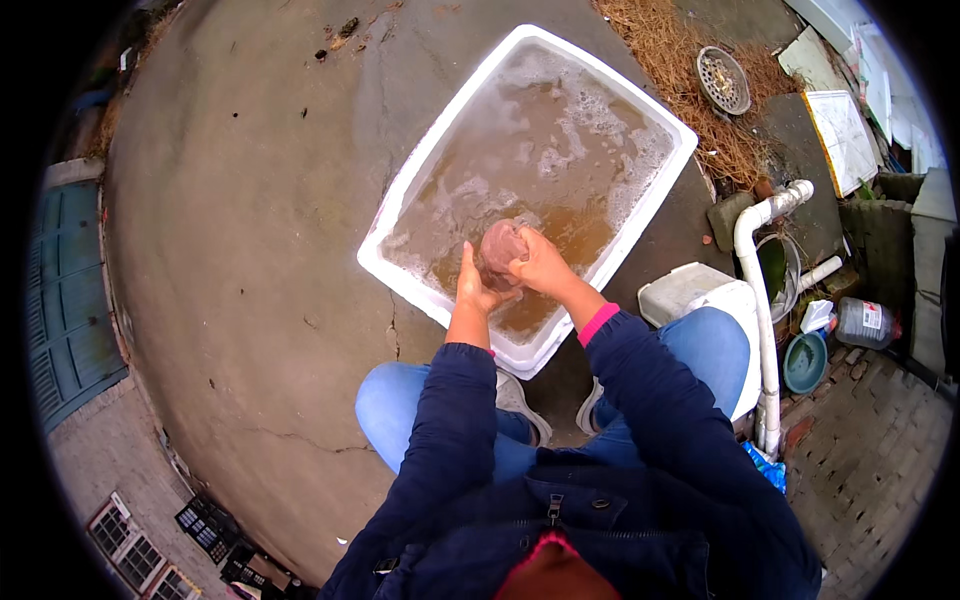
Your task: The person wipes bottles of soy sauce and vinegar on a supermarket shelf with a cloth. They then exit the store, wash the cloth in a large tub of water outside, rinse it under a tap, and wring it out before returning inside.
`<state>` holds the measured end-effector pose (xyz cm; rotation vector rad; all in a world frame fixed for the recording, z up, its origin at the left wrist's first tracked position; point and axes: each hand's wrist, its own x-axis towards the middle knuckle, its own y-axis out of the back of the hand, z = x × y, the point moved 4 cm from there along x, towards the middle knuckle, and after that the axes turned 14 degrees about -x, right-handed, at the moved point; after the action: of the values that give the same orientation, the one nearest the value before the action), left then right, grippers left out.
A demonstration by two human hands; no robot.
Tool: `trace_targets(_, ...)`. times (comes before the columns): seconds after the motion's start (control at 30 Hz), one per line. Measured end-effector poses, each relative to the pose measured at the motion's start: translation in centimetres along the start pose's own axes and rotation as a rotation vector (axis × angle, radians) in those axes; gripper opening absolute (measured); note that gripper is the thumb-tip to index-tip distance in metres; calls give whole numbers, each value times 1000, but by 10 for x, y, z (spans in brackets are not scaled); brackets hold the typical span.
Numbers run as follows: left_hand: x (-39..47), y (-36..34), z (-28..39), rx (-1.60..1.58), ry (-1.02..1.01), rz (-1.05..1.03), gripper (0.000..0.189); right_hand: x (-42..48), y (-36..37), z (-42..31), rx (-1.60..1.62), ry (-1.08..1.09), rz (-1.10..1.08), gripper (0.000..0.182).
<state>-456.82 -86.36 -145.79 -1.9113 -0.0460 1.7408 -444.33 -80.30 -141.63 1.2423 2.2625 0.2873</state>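
Note:
A wet reddish-pink rounded lump (501,246) is held between my two hands, just over the water; its exact kind cannot be told. My right hand (541,262) grips it from the right, with fingers over its upper edge. On the left and below, my left hand (475,286) cradles it with the thumb pointing up. Both hands are inside a large white foam tub (442,139), near its closest end. Murky brown water (517,150) with patches of foam fills much of the tub and hides whatever lies under it.
The tub stands on wet concrete (247,225) before my feet. To the right are a white plastic container (686,292), a bent white pipe (750,247), a blue-green basin (805,364) and a clear plastic bottle (866,324). A colander (722,80) rests on dry straw (660,45) farther off.

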Motion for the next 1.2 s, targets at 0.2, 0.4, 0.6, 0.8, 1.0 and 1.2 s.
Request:
trace_targets(0.2, -20, -17, 12, 138, -386, -1026, 66, -55, 3, -106, -86, 296, -52, 36)
trace_targets(0.4, -20, -41, -5, -325, 112, -571, 39, -43, -13, -81, -555, 164, 148, 28)
trace_targets(0.6, -5, -37, -16, 109, -371, -201, 28, 18, 34, 17, -567, -237, 55, 31)
trace_targets(0.8, 4, -2, 6, 436, -566, 63, 76, 8, 11, 40, -867, -219, 129, 36)
trace_targets(1.0, -3, 2, -11, 304, -222, 307, 70, 15, 24, 45, -410, -431, 177, 18)
trace_targets(1.2, 6, -18, -12, -90, 209, -691, 65, -25, 10, -61, 81, 27, -110, 31)
